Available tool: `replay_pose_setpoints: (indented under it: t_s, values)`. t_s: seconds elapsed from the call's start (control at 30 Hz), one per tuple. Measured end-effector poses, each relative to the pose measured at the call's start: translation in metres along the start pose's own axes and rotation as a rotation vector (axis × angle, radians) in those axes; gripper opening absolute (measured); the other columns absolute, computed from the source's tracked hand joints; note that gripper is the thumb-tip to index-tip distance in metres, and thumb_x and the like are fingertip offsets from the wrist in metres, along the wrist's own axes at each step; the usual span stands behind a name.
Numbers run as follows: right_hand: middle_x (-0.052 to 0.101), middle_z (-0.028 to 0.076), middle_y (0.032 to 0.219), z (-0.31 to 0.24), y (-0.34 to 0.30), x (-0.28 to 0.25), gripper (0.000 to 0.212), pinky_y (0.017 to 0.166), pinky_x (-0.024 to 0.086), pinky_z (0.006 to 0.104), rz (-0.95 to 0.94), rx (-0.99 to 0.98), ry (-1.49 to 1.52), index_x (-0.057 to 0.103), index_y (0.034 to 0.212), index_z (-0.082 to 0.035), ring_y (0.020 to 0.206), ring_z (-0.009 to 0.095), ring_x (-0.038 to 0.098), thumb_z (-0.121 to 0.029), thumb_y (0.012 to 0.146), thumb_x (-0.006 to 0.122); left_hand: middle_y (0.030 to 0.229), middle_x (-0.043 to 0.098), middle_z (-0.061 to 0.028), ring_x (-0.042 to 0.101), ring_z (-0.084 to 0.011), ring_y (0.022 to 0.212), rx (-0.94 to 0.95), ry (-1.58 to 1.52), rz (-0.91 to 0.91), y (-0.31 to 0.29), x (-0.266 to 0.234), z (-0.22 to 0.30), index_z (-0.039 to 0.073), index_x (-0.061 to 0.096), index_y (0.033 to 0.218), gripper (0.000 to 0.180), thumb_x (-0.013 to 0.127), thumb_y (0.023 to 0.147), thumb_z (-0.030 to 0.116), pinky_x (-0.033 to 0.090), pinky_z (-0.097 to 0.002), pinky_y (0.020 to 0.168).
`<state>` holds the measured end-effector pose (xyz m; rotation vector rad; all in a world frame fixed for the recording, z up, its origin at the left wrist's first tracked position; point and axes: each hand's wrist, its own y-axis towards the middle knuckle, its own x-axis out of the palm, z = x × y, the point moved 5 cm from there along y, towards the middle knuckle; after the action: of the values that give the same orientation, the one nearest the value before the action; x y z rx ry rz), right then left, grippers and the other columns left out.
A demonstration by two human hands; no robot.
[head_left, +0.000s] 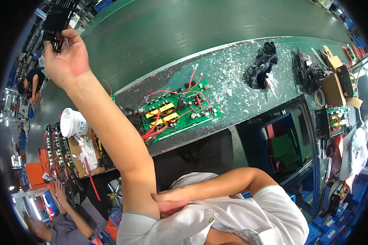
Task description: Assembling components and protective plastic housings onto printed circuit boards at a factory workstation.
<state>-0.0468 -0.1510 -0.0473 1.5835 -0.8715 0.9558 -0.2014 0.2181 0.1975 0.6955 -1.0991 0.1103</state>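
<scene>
From the head view, the left hand (67,57) is stretched far up and out, its fingers closed round the lower end of a black board (59,20) held well away from the desk (241,92). The right hand (171,201) lies flat against the left arm above the elbow, fingers loosely spread, gripping no object. A green circuit board (178,111) with red wires sits at the near edge of the desk, apparently not being worked on (a dark rag (261,67) lies farther along). A white tub (72,122) stands on a neighbouring bench.
</scene>
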Motion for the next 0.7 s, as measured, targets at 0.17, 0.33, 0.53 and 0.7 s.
replay_pose_setpoints:
  t_s: [0.17,0.33,0.53,0.7]
  values:
    - [0.05,0.012,0.141,-0.032,-0.023,0.002,0.067,0.106,0.043,0.0433,0.306,-0.191,0.06,0.037,0.143,-0.008,0.127,0.026,0.052,-0.052,0.096,0.054,0.109,0.059,-0.0192,0.058,-0.0299,0.098,-0.067,0.053,0.003,-0.051,-0.008,-0.023,-0.005,0.054,0.112,0.023,0.057,0.093,0.008,0.055,-0.04,0.079]
    - [0.061,0.011,0.113,-0.069,-0.08,-0.016,0.05,0.092,0.055,0.0341,0.859,-0.171,-0.238,0.048,0.129,0.0,0.1,0.02,0.065,-0.028,0.093,0.068,0.102,0.063,-0.0082,0.06,-0.0198,0.091,-0.083,0.283,0.166,-0.124,-0.029,-0.048,0.007,0.06,0.108,0.018,0.065,0.092,0.013,0.054,-0.0358,0.079]
    - [0.062,0.002,0.117,-0.088,-0.071,-0.021,0.055,0.101,0.042,0.0391,0.967,-0.267,-0.268,0.053,0.128,-0.009,0.11,0.014,0.057,-0.055,0.1,0.043,0.101,0.062,-0.0094,0.058,-0.0207,0.094,-0.204,0.162,0.287,-0.135,-0.049,-0.063,0.007,0.06,0.106,0.015,0.061,0.092,0.009,0.053,-0.0347,0.078]
    - [0.057,0.005,0.133,-0.096,-0.046,-0.024,0.067,0.107,0.037,0.0437,0.644,-0.588,-0.024,0.048,0.136,-0.01,0.124,0.019,0.052,-0.063,0.096,0.04,0.099,0.062,-0.0109,0.058,-0.0241,0.09,-0.167,0.04,0.223,-0.067,-0.034,-0.066,0.005,0.059,0.103,0.013,0.061,0.091,0.008,0.053,-0.037,0.076]
